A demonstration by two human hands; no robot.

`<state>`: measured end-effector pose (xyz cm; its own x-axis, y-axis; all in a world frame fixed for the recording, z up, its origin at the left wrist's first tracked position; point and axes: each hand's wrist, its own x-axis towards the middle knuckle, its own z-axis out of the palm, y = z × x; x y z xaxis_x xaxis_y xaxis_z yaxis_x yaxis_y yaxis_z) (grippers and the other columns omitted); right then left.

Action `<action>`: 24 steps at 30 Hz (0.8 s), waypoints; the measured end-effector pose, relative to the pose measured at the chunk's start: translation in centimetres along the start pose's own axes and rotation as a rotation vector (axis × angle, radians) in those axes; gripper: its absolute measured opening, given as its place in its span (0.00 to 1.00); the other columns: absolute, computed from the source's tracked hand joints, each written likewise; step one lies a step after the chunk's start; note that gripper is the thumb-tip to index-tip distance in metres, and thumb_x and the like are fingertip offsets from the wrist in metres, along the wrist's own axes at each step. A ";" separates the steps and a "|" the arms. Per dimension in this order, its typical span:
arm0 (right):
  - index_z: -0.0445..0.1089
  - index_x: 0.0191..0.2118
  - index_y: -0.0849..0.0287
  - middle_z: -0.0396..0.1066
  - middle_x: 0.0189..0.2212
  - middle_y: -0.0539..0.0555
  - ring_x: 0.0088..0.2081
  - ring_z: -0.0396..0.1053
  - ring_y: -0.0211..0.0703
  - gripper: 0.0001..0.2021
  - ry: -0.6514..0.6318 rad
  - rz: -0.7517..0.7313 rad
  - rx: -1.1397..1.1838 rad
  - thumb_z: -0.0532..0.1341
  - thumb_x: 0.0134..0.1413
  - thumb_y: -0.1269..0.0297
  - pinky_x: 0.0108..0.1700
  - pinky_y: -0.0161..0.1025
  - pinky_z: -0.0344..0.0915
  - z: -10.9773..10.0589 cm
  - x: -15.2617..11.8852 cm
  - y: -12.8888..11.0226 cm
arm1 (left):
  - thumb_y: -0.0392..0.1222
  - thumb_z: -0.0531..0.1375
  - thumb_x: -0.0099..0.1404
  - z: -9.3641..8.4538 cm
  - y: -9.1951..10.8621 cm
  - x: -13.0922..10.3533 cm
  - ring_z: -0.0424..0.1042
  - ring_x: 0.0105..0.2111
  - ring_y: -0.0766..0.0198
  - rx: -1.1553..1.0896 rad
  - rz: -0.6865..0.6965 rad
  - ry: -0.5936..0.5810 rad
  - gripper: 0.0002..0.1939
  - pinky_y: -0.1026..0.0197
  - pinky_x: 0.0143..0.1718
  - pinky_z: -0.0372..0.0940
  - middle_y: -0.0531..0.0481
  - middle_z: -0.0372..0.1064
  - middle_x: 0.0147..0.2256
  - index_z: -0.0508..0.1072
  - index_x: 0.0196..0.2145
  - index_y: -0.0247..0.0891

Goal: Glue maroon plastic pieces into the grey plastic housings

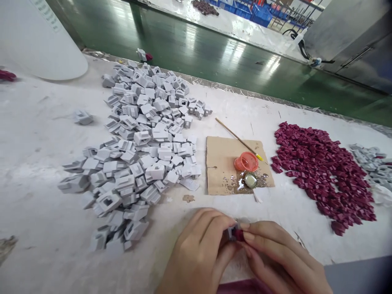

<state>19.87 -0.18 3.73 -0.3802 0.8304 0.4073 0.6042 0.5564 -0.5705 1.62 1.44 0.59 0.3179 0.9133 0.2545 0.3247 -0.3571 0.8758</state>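
Close to the near edge of the white table, my left hand (203, 245) pinches a small grey plastic part (230, 232), mostly covered by the fingers. My right hand (275, 249) grips a small maroon plastic part (239, 234) and presses it against the grey one; whether they are joined is hidden. A large heap of grey plastic parts (147, 143) lies to the left of my hands. Over on the right is a heap of maroon plastic parts (327, 175).
Beyond my hands lies a piece of cardboard (217, 163) with a red cup (246, 161), a bottle cap (250, 179) and a thin brush (235, 136). Wet spots mark the cardboard. A green conveyor belt (190, 53) runs behind, and a white container (45, 41) stands far left.
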 end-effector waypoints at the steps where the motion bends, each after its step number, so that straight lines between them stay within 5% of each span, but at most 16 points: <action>1: 0.71 0.48 0.63 0.75 0.41 0.57 0.42 0.75 0.43 0.15 0.011 -0.010 -0.014 0.61 0.55 0.81 0.40 0.33 0.78 0.1 0.1 0.0 | 0.30 0.60 0.66 0.0 0.0 0.0 0.72 0.40 0.63 -0.004 -0.004 0.000 0.10 0.63 0.44 0.69 0.51 0.72 0.39 0.68 0.43 0.39; 16: 0.72 0.47 0.65 0.75 0.42 0.57 0.44 0.74 0.40 0.10 -0.101 -0.016 -0.081 0.59 0.62 0.77 0.46 0.31 0.76 -0.3 0.3 -0.4 | 0.30 0.58 0.67 -0.1 0.1 0.2 0.72 0.41 0.65 -0.038 0.017 0.013 0.08 0.66 0.46 0.68 0.50 0.73 0.38 0.69 0.43 0.37; 24: 0.70 0.49 0.64 0.72 0.42 0.57 0.45 0.72 0.38 0.11 -0.034 -0.025 0.052 0.55 0.65 0.77 0.45 0.30 0.74 0.8 0.4 -0.3 | 0.29 0.62 0.62 -0.1 -0.1 0.2 0.74 0.41 0.65 -0.016 -0.021 -0.003 0.13 0.67 0.46 0.69 0.53 0.74 0.39 0.69 0.43 0.41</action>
<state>18.95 -0.04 3.50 -0.4190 0.8161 0.3980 0.5568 0.5772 -0.5973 1.60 1.71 0.55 0.3143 0.9198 0.2348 0.3170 -0.3348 0.8874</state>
